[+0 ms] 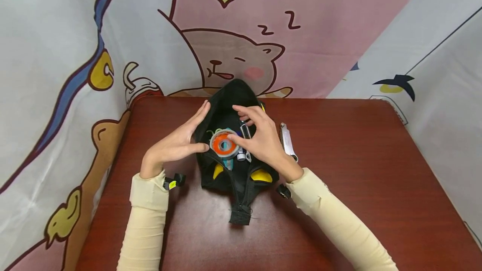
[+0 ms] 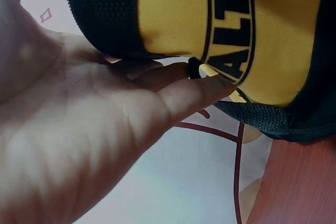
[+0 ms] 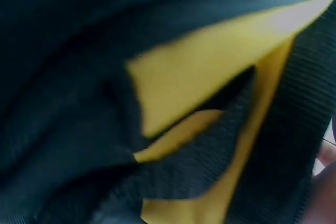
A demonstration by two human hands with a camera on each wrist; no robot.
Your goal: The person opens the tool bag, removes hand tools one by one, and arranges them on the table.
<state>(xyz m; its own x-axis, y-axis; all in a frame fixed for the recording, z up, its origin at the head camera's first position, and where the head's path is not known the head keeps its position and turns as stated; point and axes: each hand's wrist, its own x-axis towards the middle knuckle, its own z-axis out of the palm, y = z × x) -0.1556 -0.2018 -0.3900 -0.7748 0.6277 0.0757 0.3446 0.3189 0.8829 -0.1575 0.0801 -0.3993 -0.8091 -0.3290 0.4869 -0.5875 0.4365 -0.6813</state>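
Note:
A black tool bag with yellow panels stands unzipped on the table, its mouth spread wide. My left hand is at its left rim, fingers extended and thumb by the opening. In the left wrist view those fingers lie against the yellow side panel marked "ALT". My right hand reaches over the opening, fingers spread. Its thumb tip overlaps a grey-rimmed orange roll inside the bag; whether it touches is unclear. Black fabric and yellow lining fill most of the right wrist view.
Several small items, including a slim dark-and-silver tool, lie in the bag beside the roll. A long whitish tool rests on the brown table right of the bag. A printed cloth hangs behind the table.

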